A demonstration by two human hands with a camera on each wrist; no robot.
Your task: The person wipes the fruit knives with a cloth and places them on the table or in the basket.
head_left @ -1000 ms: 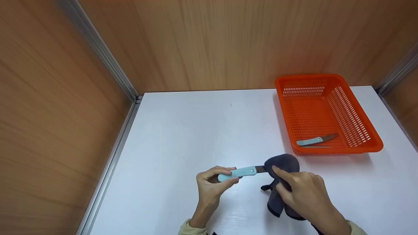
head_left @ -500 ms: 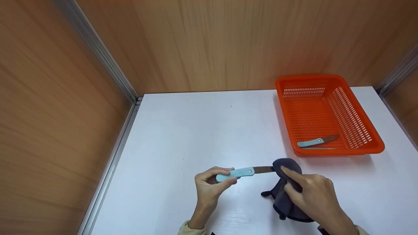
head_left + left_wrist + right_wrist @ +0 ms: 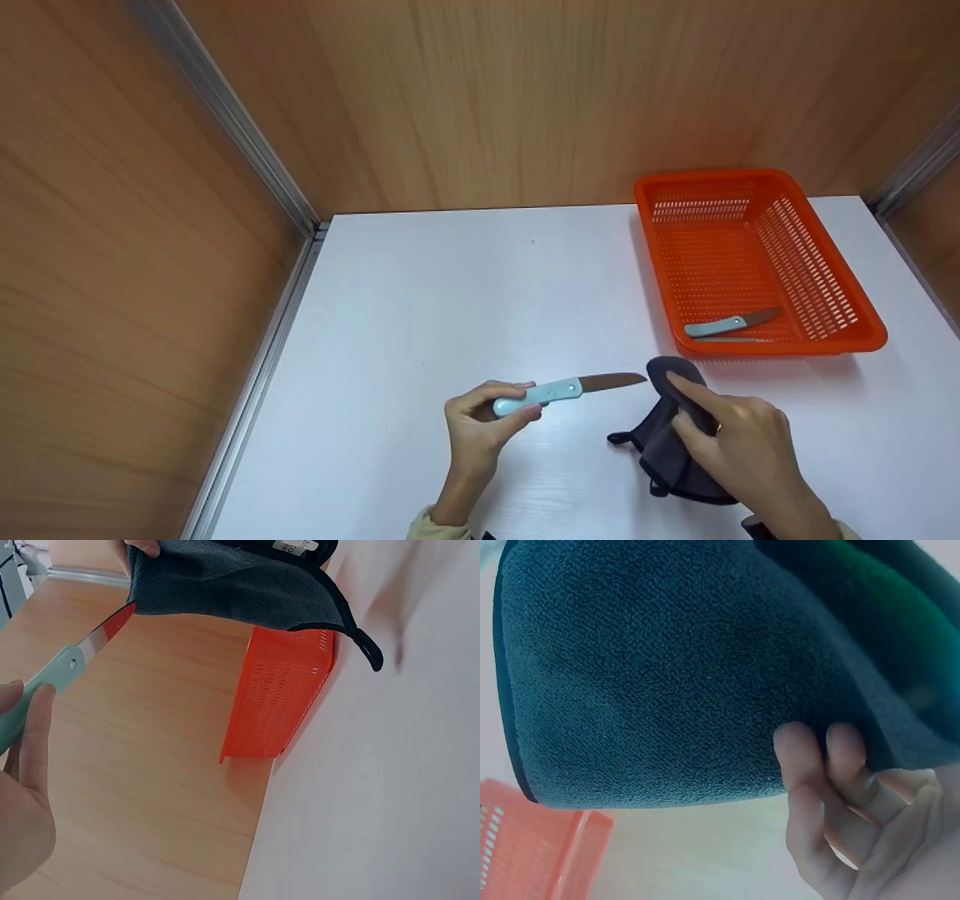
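Observation:
My left hand [image 3: 480, 427] pinches the light blue handle of a knife [image 3: 555, 391] between thumb and fingers. Its blade points right, and the tip is at the edge of a dark grey cloth [image 3: 679, 450]; whether they touch I cannot tell. The cloth is gripped by my right hand [image 3: 742, 442], with the index finger laid along its folded top. In the left wrist view the knife [image 3: 56, 675] slants up toward the cloth [image 3: 225, 585], which hangs with a black loop at one corner. Curled fingers [image 3: 799, 750] hold the cloth [image 3: 645, 682] in the right wrist view.
An orange plastic basket [image 3: 836, 247] stands at the back right of the white table [image 3: 420, 300]. Inside it lies another light blue-handled knife [image 3: 720, 325], with a thin pale strip beside it. Wooden panels [image 3: 487, 97] rise behind and at both sides.
My right hand has drawn the cloth rightward along the knife, so the blade that was covered now shows to its tip. The left hand has shifted slightly left, still holding the knife.

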